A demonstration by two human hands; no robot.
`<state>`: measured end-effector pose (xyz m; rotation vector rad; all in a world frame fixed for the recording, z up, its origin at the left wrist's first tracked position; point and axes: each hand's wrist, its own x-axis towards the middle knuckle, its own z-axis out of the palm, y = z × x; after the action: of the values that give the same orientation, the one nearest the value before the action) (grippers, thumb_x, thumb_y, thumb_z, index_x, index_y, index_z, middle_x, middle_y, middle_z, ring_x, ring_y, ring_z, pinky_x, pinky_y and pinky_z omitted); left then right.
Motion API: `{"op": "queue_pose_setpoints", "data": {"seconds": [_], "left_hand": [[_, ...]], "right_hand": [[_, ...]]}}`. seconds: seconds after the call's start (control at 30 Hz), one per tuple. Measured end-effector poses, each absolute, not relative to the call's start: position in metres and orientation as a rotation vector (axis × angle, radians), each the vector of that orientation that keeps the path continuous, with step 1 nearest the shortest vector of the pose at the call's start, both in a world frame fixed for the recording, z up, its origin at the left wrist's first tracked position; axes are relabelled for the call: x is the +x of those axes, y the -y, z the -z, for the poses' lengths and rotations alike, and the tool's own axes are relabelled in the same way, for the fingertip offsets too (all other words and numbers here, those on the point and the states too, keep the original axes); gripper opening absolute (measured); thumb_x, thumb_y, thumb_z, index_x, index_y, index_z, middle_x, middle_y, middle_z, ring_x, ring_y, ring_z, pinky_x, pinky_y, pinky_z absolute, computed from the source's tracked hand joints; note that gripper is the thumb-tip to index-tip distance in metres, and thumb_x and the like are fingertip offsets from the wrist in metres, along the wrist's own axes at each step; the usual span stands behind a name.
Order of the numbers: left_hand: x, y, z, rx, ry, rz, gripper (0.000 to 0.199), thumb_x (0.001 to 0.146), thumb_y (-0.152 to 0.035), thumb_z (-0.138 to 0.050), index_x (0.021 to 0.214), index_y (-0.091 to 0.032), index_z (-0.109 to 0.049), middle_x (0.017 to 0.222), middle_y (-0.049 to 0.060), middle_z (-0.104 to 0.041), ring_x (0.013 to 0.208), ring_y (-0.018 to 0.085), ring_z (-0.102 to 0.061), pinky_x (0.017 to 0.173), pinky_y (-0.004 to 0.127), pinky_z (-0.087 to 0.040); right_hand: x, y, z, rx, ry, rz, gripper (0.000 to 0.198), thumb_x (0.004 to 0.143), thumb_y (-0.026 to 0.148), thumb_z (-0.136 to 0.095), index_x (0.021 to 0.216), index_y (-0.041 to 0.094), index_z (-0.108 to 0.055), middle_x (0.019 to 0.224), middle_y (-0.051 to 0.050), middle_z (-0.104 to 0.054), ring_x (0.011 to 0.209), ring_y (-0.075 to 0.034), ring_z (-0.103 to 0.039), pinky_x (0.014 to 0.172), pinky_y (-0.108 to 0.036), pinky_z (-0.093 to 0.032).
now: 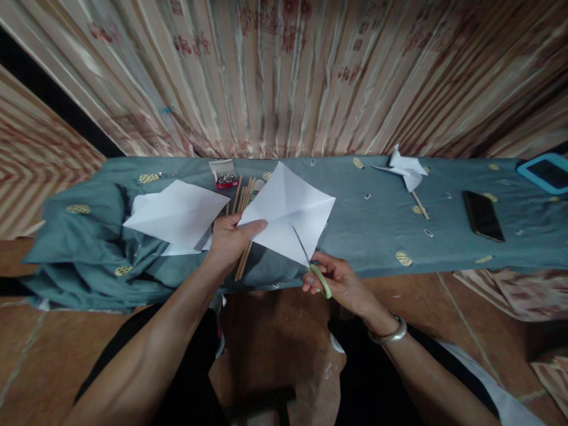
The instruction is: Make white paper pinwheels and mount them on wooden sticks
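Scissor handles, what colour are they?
The scissor handles are pale yellow-green, best seen in the head view.

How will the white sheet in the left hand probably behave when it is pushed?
The sheet is probably light, as it looks like thin paper. It may bend easily along its visible creases. Its right corner might flop, since the left hand holds the opposite one.
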<state>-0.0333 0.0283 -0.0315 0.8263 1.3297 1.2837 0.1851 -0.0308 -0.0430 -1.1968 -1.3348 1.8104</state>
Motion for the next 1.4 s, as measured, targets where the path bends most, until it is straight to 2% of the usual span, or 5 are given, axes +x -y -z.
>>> {"op": "queue_pose_setpoints", "data": {"seconds": [0.3, 0.87, 1.07, 1.23, 1.4], "left_hand": [[-0.031, -0.026, 0.027, 0.803, -1.317, -1.286, 0.037, 0.041, -0.03, -0.086, 0.071, -0.012, -0.075, 0.063, 0.001, -0.069, 0.054, 0.013, -0.056, 0.056, 0.026, -0.047], [-0.032, -0.026, 0.03, 0.826, -1.329, -1.275, 0.036, 0.044, -0.031, -0.085, 0.073, -0.012, -0.075, 0.065, 0.001, -0.07, 0.055, 0.014, -0.058, 0.056, 0.026, -0.048], [-0.034, -0.028, 0.033, 0.826, -1.305, -1.273, 0.037, 0.046, -0.031, -0.085, 0.076, -0.012, -0.075, 0.067, 0.001, -0.071, 0.056, 0.014, -0.059, 0.058, 0.027, -0.048], [-0.04, -0.033, 0.029, 0.783, -1.292, -1.362, 0.038, 0.046, -0.03, -0.085, 0.077, -0.012, -0.074, 0.068, 0.002, -0.071, 0.057, 0.015, -0.061, 0.06, 0.028, -0.049], [-0.05, -0.038, 0.027, 0.776, -1.274, -1.415, 0.036, 0.047, -0.031, -0.085, 0.075, -0.012, -0.073, 0.067, 0.002, -0.071, 0.059, 0.015, -0.062, 0.064, 0.028, -0.05]], "right_hand": [[0.185, 0.031, 0.043, -1.232, 1.317, -1.819, 0.05, 0.07, 0.048, -0.075, 0.108, 0.018, -0.06, 0.064, 0.003, -0.063, 0.056, -0.01, -0.06, 0.053, -0.022, -0.048], [0.182, 0.031, 0.044, -1.226, 1.243, -1.809, 0.049, 0.067, 0.047, -0.077, 0.102, 0.018, -0.061, 0.057, 0.004, -0.063, 0.047, -0.008, -0.056, 0.046, -0.02, -0.044], [0.186, 0.032, 0.046, -1.232, 1.267, -1.866, 0.048, 0.066, 0.049, -0.078, 0.098, 0.019, -0.057, 0.064, 0.002, -0.066, 0.052, -0.01, -0.059, 0.049, -0.021, -0.045], [0.199, 0.029, 0.034, -1.226, 1.367, -1.937, 0.05, 0.073, 0.048, -0.073, 0.108, 0.015, -0.06, 0.075, -0.002, -0.069, 0.059, -0.009, -0.058, 0.055, -0.021, -0.046], [0.236, 0.021, 0.017, -1.271, 1.455, -2.015, 0.048, 0.068, 0.05, -0.076, 0.1, 0.016, -0.066, 0.072, -0.001, -0.068, 0.059, -0.009, -0.058, 0.054, -0.02, -0.045]]}}
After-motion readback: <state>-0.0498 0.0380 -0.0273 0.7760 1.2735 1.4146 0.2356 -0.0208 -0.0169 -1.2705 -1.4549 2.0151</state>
